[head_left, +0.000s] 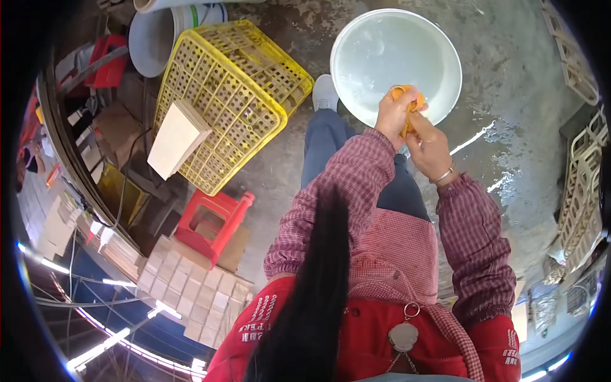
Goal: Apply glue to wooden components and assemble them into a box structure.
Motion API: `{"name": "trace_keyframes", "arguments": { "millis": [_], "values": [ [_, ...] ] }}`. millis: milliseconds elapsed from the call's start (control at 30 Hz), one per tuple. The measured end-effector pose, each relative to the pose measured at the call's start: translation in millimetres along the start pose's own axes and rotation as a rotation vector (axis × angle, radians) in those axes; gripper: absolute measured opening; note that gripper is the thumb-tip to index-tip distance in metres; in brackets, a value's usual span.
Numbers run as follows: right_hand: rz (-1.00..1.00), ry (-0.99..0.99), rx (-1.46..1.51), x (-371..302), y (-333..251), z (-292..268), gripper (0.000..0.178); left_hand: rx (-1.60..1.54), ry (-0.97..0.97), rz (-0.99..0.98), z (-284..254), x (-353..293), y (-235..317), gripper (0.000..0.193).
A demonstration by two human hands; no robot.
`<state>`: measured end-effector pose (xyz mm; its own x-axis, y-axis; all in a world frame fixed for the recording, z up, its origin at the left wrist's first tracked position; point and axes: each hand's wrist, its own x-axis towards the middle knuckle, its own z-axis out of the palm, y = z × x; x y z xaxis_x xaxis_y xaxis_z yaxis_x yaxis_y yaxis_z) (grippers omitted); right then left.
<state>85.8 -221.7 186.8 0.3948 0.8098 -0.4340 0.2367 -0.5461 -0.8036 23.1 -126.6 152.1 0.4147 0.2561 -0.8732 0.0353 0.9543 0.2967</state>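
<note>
Both my hands grip an orange cloth (414,106), which is bunched and twisted between them. My left hand (393,116) is closed round its upper part, and my right hand (430,148) is closed on its lower end, just below and to the right. They hold it at the near rim of a round white bucket (332,66). Cloudy, pale water (398,54) fills part of the bucket. Much of the cloth is hidden by my fingers.
Left of the bucket stands a yellow plastic crate (219,108) with a stack of pale boards (175,141) against it. A red stool (213,226) is beside stacked pale blocks (191,286). Wet concrete floor (496,153) lies to the right, with beige crates (582,191) beyond.
</note>
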Motion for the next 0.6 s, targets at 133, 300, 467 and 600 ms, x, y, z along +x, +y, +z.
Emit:
{"name": "trace_keyframes", "arguments": {
  "millis": [133, 300, 467, 600],
  "values": [
    [-0.066, -0.059, -0.296, 1, -9, 2, 0.019, -0.219, -0.119, -0.038, -3, -11, -3, 0.025],
    [-0.185, -0.438, -0.688, 70, -52, -42, 0.015, -0.258, -0.119, -0.244, -46, -17, -11, 0.026],
    [-0.294, 0.095, -0.693, 239, -161, -96, 0.021, 0.019, -0.008, -0.329, -49, -29, 21, 0.019],
    [-0.493, 0.345, -0.744, 342, -259, -71, 0.024, 0.113, -0.029, -0.271, -52, -15, 37, 0.017]
  ]
}}
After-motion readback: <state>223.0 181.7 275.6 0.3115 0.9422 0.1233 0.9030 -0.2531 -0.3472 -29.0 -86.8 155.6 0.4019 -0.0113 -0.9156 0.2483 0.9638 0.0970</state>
